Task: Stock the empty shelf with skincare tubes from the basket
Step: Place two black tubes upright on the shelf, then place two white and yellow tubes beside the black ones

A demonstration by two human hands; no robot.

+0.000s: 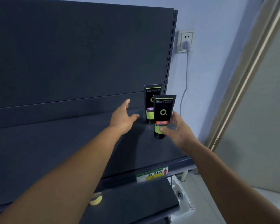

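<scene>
Two black-and-green skincare tubes stand cap-down at the right end of the dark shelf. The rear tube with a purple band stands against the back panel. The front tube with an orange band stands upright, and my right hand grips its lower part with thumb in front and fingers behind. My left hand hovers over the shelf just left of the tubes, fingers spread, holding nothing. The basket is out of view.
A price label hangs on the shelf's front edge. A lower shelf sits beneath. A wall socket with a plug and hanging cable is right of the shelf upright. A door frame runs along the right.
</scene>
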